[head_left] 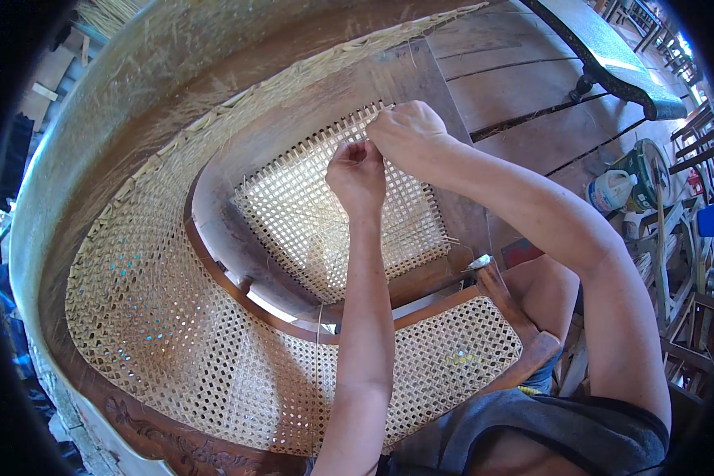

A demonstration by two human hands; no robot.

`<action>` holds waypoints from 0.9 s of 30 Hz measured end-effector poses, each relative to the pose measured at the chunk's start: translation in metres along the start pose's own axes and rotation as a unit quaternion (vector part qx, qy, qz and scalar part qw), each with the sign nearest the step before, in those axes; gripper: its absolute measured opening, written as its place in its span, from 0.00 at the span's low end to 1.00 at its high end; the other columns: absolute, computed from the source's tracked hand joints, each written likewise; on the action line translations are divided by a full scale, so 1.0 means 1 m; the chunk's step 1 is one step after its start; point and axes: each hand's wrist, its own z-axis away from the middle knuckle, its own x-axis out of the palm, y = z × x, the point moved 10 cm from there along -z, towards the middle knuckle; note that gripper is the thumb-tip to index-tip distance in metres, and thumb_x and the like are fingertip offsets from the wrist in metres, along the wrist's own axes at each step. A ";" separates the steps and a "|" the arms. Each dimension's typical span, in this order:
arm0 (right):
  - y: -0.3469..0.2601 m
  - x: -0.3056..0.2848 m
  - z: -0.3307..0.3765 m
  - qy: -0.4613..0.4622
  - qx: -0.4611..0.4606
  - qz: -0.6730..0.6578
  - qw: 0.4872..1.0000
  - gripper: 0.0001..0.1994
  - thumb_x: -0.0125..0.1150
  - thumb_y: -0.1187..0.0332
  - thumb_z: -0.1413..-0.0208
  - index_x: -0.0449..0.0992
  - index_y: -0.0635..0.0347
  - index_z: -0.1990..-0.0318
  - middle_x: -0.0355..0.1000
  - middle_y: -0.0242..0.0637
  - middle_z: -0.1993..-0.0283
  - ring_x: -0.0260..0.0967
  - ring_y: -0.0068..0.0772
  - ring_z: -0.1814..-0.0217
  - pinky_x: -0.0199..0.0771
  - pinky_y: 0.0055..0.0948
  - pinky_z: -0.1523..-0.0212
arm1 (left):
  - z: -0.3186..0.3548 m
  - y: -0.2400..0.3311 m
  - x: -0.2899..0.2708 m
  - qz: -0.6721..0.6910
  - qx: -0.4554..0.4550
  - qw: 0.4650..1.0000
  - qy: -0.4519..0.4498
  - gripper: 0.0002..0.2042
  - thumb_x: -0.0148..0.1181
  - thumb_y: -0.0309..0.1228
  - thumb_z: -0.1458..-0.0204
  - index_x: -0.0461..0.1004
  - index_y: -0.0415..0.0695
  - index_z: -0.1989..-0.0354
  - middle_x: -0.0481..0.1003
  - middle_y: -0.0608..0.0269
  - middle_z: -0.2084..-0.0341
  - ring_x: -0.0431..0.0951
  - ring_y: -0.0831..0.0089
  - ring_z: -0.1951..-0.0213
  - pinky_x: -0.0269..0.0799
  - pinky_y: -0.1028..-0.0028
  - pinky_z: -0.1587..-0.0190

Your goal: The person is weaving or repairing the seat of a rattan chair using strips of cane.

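Cane strand (320, 333) is running thin and pale from the fingers down toward the person, its long axis nearly vertical in the head view, lying over the woven seat panel (325, 222) and crossing the chair's wooden frame (214, 238). Top end is sitting at the panel's far edge, where both hands are meeting. Left hand (357, 176) is pinching closed on the strand, just nearer the person; right hand (406, 131) is curling tight at the far rim, touching the left, w/ what it's gripping hidden. Outward: curved cane backrest (159, 317) is wrapping round, plank floor (523, 87) beyond, white jug (611, 190) well apart at right.
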 end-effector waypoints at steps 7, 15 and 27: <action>0.026 0.001 -0.005 -0.041 0.047 -0.019 0.998 0.05 0.61 0.70 0.54 0.82 0.58 0.70 0.80 0.43 0.65 0.80 0.41 0.59 0.77 0.40 0.62 | 0.004 0.028 0.004 -0.170 0.051 0.984 -0.017 0.06 0.64 0.29 0.51 0.79 0.41 0.75 0.79 0.53 0.78 0.80 0.61 0.76 0.75 0.66 0.69; 0.045 0.001 -0.003 -0.043 0.098 -0.023 0.994 0.10 0.56 0.61 0.48 0.83 0.54 0.69 0.80 0.40 0.65 0.79 0.42 0.61 0.70 0.42 0.55 | 0.016 0.036 0.007 -0.215 0.167 0.960 0.061 0.04 0.63 0.28 0.53 0.78 0.43 0.71 0.75 0.52 0.76 0.77 0.55 0.73 0.75 0.59 0.64; 0.087 -0.045 0.022 0.066 0.153 -0.027 0.986 0.20 0.54 0.49 0.46 0.82 0.55 0.71 0.77 0.43 0.76 0.77 0.44 0.69 0.68 0.44 0.54 | -0.001 0.025 0.045 0.267 -0.033 0.955 -0.125 0.10 0.61 0.34 0.40 0.79 0.38 0.68 0.73 0.67 0.82 0.72 0.82 0.80 0.67 0.82 0.76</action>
